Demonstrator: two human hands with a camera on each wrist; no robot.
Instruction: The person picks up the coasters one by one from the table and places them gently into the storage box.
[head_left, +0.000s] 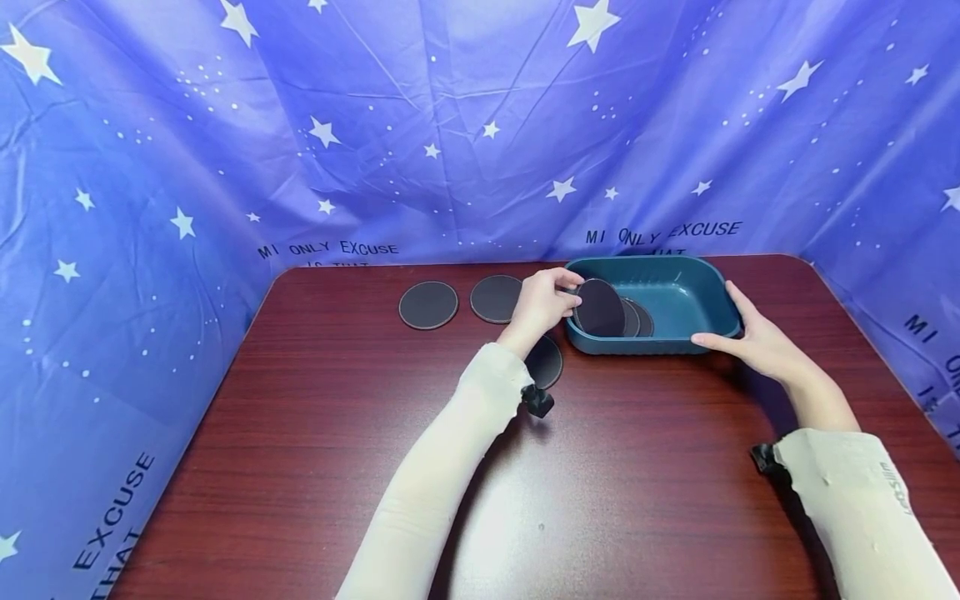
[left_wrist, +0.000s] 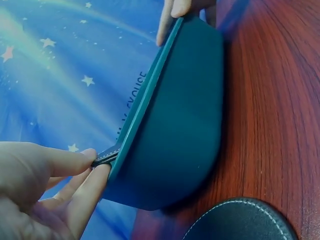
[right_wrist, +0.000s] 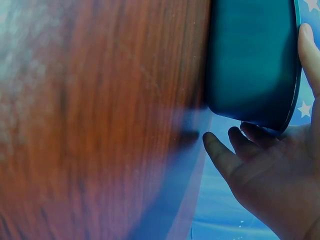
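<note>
My left hand [head_left: 542, 304] pinches a black round coaster [head_left: 602, 310] between thumb and fingers, tilted over the left end of a teal plastic basin [head_left: 693, 344]. In the left wrist view the held coaster [left_wrist: 106, 156] shows its pale stitched edge right at the basin's rim. More dark coasters [head_left: 643, 319] lie inside the basin, partly covered by the held one. My right hand [head_left: 765, 337] holds the basin's right end, its thumb along the front rim and its fingers around the side. In the right wrist view the lower fingers [right_wrist: 222, 155] spread beside the basin's end wall.
On the dark red wooden table [head_left: 315, 450] lie a coaster [head_left: 428, 305] at the left, another coaster [head_left: 495, 298] partly behind my left hand, and a third coaster [head_left: 546, 362] beside the left wrist. A blue star-printed curtain [head_left: 420, 133] hangs behind the table's far edge.
</note>
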